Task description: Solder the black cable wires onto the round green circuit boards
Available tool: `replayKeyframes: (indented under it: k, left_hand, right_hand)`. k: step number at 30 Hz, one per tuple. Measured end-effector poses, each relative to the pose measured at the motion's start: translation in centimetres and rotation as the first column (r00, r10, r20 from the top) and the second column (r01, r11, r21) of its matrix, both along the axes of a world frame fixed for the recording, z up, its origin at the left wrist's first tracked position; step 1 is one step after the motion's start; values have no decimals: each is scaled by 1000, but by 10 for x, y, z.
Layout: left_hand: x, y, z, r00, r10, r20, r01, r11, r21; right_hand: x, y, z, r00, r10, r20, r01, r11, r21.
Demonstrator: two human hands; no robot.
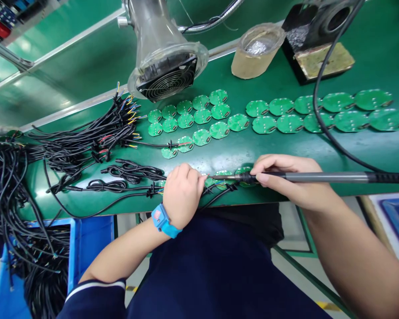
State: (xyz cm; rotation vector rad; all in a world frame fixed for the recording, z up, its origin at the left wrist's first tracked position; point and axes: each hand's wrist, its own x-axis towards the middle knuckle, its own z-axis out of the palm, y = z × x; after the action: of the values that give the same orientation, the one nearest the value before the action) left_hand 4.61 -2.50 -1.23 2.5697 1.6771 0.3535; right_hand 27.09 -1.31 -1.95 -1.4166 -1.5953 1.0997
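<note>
My right hand [291, 177] is closed around a soldering iron [329, 177], whose tip points left over a green circuit board [223, 174] near the table's front edge. Facing it, my left hand [183, 191] has its thumb and fingers pinched together just left of the tip. A small reddish bit shows at the fingertips, but what they pinch is mostly hidden. Black cables [219, 193] with coloured wire ends lie beside and under this hand. Another round board [243, 172] sits partly behind the iron.
Rows of round green boards [202, 116] cover the table's middle and right. Black cables [83, 128] pile up at left, above a blue bin [72, 248]. A fume extractor [168, 75], a paper-coloured tub [252, 62] and an iron stand [294, 57] stand behind. The iron's cord [319, 106] arches at right.
</note>
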Motion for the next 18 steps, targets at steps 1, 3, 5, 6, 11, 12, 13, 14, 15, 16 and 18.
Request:
replayKeyframes:
  k: [1, 3, 5, 6, 11, 12, 13, 14, 15, 16, 18]
  left_hand:
    - [0, 0, 0, 1000, -1, 0, 1, 1000, 1]
    - [0, 0, -1, 1000, -4, 2, 4, 1000, 4]
    - [-1, 1, -2, 1000, -6, 10, 6, 1000, 10]
    - [-1, 1, -2, 1000, -8, 16, 8, 1000, 14]
    - [-1, 0, -3, 999, -19, 47, 17, 999, 37]
    - [-2, 0, -3, 999, -20, 50, 18, 999, 40]
    - [-2, 0, -3, 998, -19, 52, 17, 999, 41]
    - [-2, 0, -3, 998, -19, 52, 17, 999, 39]
    - [-2, 0, -2, 999, -19, 51, 17, 999, 36]
    - [-1, 0, -2, 999, -20, 47, 18, 999, 30]
    - [-1, 0, -2, 999, -18, 40, 17, 1000, 21]
  right_hand:
    - [1, -1, -2, 1000, 8, -2, -8, 1000, 3]
    - [4, -2, -7, 999, 14, -49, -14, 1000, 14]
    - [7, -4, -15, 988, 14, -151, -11, 1000, 25]
    - [8, -4, -18, 979, 14, -204, -7, 999, 31]
    - [8, -4, -21, 977, 52, -209, -31, 994, 102]
    - [7, -3, -19, 982, 66, -175, -44, 991, 123]
    - [6, -3, -16, 987, 79, -139, -59, 988, 143]
    - [5, -3, -13, 990, 95, -103, -78, 984, 162]
    - [4, -2, -11, 991, 113, -72, -99, 979, 179]
    - [4, -2, -9, 990, 133, -45, -122, 973, 195]
    - [3, -2, -6, 984, 179, -15, -171, 961, 218]
